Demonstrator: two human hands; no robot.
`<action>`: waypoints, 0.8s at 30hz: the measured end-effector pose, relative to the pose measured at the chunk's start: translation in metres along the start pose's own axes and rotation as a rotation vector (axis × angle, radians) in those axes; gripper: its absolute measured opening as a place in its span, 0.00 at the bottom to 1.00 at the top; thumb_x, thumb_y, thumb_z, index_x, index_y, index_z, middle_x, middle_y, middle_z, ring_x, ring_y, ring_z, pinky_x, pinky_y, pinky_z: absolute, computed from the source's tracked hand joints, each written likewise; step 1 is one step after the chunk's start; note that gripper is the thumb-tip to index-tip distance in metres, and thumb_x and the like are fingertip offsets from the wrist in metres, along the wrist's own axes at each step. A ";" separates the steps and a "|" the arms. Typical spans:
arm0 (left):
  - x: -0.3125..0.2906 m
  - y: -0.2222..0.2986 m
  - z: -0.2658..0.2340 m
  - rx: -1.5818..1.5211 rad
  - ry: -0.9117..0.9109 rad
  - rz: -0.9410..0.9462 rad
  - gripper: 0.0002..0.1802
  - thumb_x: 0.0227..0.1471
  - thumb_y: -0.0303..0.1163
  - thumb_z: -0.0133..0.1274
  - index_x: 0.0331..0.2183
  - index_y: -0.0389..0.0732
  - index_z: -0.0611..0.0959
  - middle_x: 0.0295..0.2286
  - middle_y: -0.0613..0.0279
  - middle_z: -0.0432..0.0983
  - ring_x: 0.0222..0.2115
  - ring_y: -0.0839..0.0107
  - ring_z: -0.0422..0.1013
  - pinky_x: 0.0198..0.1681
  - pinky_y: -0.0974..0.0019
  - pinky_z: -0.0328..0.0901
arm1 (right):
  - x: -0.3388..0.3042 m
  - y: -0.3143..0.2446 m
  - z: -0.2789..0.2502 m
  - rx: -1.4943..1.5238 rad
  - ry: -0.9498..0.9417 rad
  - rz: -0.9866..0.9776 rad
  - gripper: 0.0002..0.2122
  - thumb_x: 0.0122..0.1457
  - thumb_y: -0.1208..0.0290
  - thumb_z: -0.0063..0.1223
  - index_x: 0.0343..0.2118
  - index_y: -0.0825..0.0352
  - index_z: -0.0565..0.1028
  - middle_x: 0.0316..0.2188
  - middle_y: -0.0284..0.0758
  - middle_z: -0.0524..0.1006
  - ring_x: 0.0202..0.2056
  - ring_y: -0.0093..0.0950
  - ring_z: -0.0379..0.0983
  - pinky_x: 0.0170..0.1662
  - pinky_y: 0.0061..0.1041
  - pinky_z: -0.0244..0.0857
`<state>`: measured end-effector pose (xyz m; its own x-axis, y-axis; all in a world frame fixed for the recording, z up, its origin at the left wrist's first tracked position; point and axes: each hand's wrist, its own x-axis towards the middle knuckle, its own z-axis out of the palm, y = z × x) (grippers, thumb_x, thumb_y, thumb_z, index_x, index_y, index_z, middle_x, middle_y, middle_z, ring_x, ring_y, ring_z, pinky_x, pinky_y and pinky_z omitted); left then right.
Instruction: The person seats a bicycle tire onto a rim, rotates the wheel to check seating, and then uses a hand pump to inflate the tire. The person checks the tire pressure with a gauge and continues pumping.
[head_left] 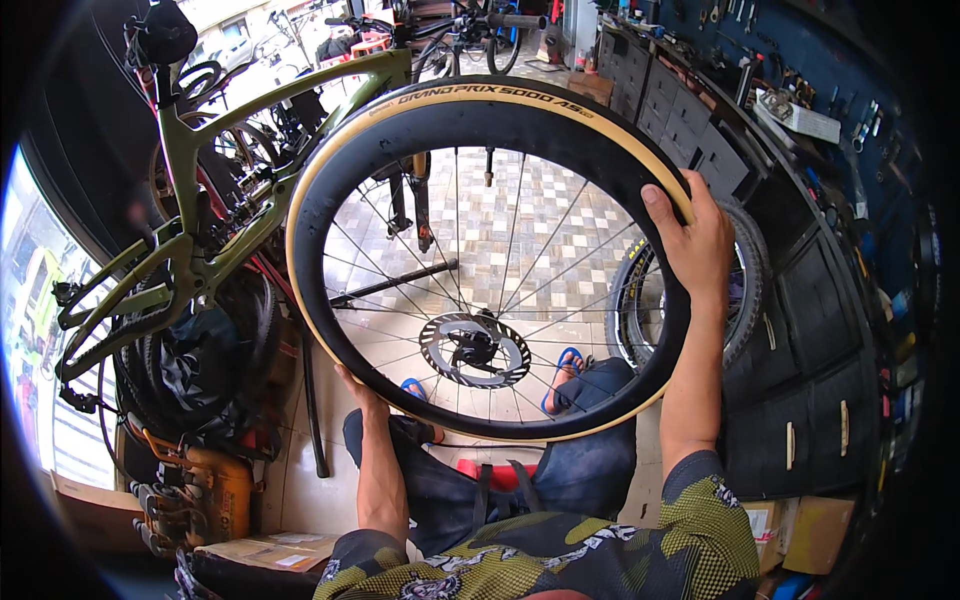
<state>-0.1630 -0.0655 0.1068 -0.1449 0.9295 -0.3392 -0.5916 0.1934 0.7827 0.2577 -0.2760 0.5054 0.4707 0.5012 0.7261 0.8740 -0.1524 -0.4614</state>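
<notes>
A bicycle wheel stands tilted in front of me, over my lap. It has a deep black rim, thin spokes and a black tyre with tan sidewalls. A slotted disc brake rotor sits around the hub, and a valve stem points inward from the upper rim. My right hand is closed around the tyre and rim at the upper right, thumb on the near face. At the lower left, my left hand holds the edge; its fingers are partly hidden behind the rim.
A green bicycle frame hangs at the left, above an orange machine. Dark drawer cabinets line the right side below a tool wall. Another wheel leans there. Cardboard boxes lie low at both sides.
</notes>
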 end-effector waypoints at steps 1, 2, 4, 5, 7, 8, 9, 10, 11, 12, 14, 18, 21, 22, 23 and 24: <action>0.000 0.002 -0.001 0.012 0.007 0.001 0.41 0.53 0.82 0.45 0.36 0.50 0.74 0.18 0.65 0.69 0.17 0.68 0.70 0.21 0.64 0.68 | 0.000 -0.002 -0.001 0.004 -0.001 0.005 0.26 0.63 0.42 0.62 0.44 0.65 0.79 0.31 0.42 0.84 0.34 0.44 0.83 0.35 0.37 0.72; 0.000 0.002 -0.002 0.026 0.013 0.000 0.42 0.53 0.83 0.45 0.36 0.49 0.74 0.18 0.65 0.69 0.17 0.68 0.70 0.22 0.64 0.68 | -0.001 -0.002 -0.002 0.005 -0.004 0.011 0.26 0.63 0.42 0.62 0.45 0.65 0.79 0.31 0.42 0.84 0.34 0.44 0.83 0.36 0.37 0.73; 0.001 0.003 -0.006 0.026 0.000 -0.004 0.43 0.52 0.83 0.45 0.37 0.49 0.74 0.18 0.65 0.69 0.17 0.68 0.70 0.22 0.64 0.68 | -0.002 -0.003 -0.001 0.006 0.012 -0.011 0.25 0.63 0.43 0.63 0.45 0.65 0.79 0.32 0.42 0.84 0.34 0.44 0.83 0.36 0.37 0.73; 0.001 0.002 -0.006 0.026 -0.009 -0.010 0.43 0.52 0.84 0.45 0.37 0.49 0.74 0.19 0.65 0.69 0.17 0.68 0.70 0.22 0.64 0.69 | -0.003 -0.003 -0.002 0.001 0.020 -0.020 0.25 0.63 0.44 0.63 0.45 0.65 0.79 0.32 0.42 0.84 0.35 0.44 0.83 0.36 0.37 0.73; 0.000 0.000 -0.005 0.017 -0.003 -0.004 0.43 0.51 0.84 0.45 0.38 0.50 0.74 0.19 0.66 0.69 0.17 0.68 0.70 0.22 0.64 0.69 | -0.006 -0.008 -0.006 -0.002 0.029 -0.018 0.25 0.62 0.45 0.64 0.46 0.66 0.78 0.33 0.43 0.84 0.35 0.45 0.83 0.37 0.37 0.73; 0.000 -0.001 -0.003 0.008 -0.001 0.000 0.43 0.51 0.84 0.46 0.38 0.50 0.73 0.19 0.66 0.69 0.17 0.68 0.70 0.22 0.64 0.69 | -0.008 -0.011 -0.009 -0.003 0.035 -0.020 0.25 0.62 0.45 0.64 0.46 0.66 0.78 0.33 0.44 0.84 0.35 0.45 0.83 0.37 0.37 0.73; 0.000 -0.002 -0.001 0.001 0.005 0.003 0.43 0.51 0.84 0.46 0.39 0.50 0.73 0.19 0.66 0.68 0.17 0.68 0.70 0.22 0.64 0.70 | -0.010 -0.014 -0.011 -0.014 0.050 -0.034 0.25 0.62 0.46 0.65 0.46 0.66 0.78 0.33 0.44 0.84 0.35 0.45 0.83 0.37 0.37 0.73; 0.000 -0.004 0.000 -0.007 0.010 0.006 0.43 0.51 0.84 0.45 0.39 0.50 0.73 0.19 0.67 0.68 0.17 0.68 0.71 0.22 0.64 0.70 | -0.013 -0.016 -0.014 -0.027 0.064 -0.048 0.25 0.62 0.46 0.65 0.46 0.66 0.78 0.34 0.45 0.84 0.36 0.46 0.83 0.37 0.37 0.73; 0.001 -0.006 -0.001 -0.014 0.016 0.013 0.43 0.52 0.84 0.45 0.40 0.51 0.73 0.19 0.67 0.68 0.17 0.68 0.71 0.22 0.64 0.70 | -0.016 -0.018 -0.016 -0.035 0.080 -0.062 0.25 0.61 0.47 0.65 0.46 0.66 0.78 0.34 0.45 0.84 0.36 0.46 0.83 0.37 0.37 0.73; 0.002 -0.008 -0.001 -0.027 0.011 0.010 0.42 0.52 0.83 0.45 0.40 0.51 0.73 0.19 0.67 0.68 0.16 0.68 0.71 0.21 0.64 0.70 | -0.020 -0.019 -0.018 -0.033 0.092 -0.081 0.26 0.60 0.47 0.67 0.47 0.68 0.78 0.36 0.47 0.83 0.37 0.48 0.83 0.38 0.38 0.74; 0.007 -0.013 -0.005 -0.054 0.000 0.003 0.41 0.53 0.83 0.45 0.39 0.51 0.73 0.19 0.67 0.68 0.16 0.68 0.71 0.21 0.64 0.70 | -0.027 -0.025 -0.024 -0.049 0.115 -0.128 0.27 0.60 0.48 0.68 0.48 0.69 0.78 0.36 0.48 0.83 0.37 0.48 0.83 0.39 0.37 0.74; 0.024 -0.017 -0.022 -0.077 -0.001 -0.002 0.40 0.55 0.81 0.44 0.35 0.50 0.72 0.18 0.66 0.67 0.15 0.67 0.71 0.19 0.64 0.69 | -0.036 -0.035 -0.031 0.005 0.128 -0.155 0.29 0.58 0.48 0.69 0.48 0.73 0.77 0.35 0.49 0.82 0.36 0.48 0.83 0.39 0.37 0.75; 0.024 -0.019 -0.018 -0.112 -0.022 0.016 0.41 0.55 0.81 0.44 0.33 0.49 0.72 0.17 0.66 0.66 0.14 0.67 0.70 0.19 0.64 0.69 | -0.042 -0.036 -0.035 0.010 0.142 -0.162 0.31 0.57 0.46 0.69 0.47 0.74 0.76 0.34 0.49 0.82 0.35 0.47 0.83 0.39 0.37 0.75; 0.023 -0.020 -0.017 -0.118 -0.025 0.010 0.41 0.55 0.81 0.43 0.31 0.48 0.72 0.17 0.66 0.66 0.14 0.67 0.70 0.19 0.64 0.69 | -0.043 -0.037 -0.037 0.011 0.146 -0.168 0.32 0.57 0.45 0.69 0.47 0.74 0.76 0.34 0.49 0.82 0.35 0.47 0.83 0.38 0.37 0.75; 0.021 -0.020 -0.015 -0.120 -0.024 0.005 0.41 0.56 0.81 0.42 0.31 0.48 0.72 0.16 0.66 0.66 0.14 0.67 0.70 0.19 0.64 0.69 | -0.045 -0.038 -0.039 0.014 0.150 -0.172 0.32 0.57 0.45 0.69 0.47 0.74 0.76 0.34 0.49 0.82 0.35 0.47 0.83 0.38 0.36 0.75; 0.019 -0.020 -0.014 -0.123 -0.023 0.000 0.42 0.56 0.82 0.42 0.30 0.47 0.72 0.16 0.65 0.66 0.14 0.66 0.70 0.19 0.63 0.69 | -0.046 -0.039 -0.041 0.010 0.155 -0.179 0.32 0.57 0.43 0.69 0.47 0.73 0.77 0.33 0.48 0.82 0.34 0.46 0.83 0.38 0.36 0.75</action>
<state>-0.1652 -0.0558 0.0774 -0.1278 0.9367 -0.3259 -0.6849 0.1543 0.7121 0.2069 -0.3280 0.5107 0.3221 0.3821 0.8662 0.9443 -0.0639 -0.3229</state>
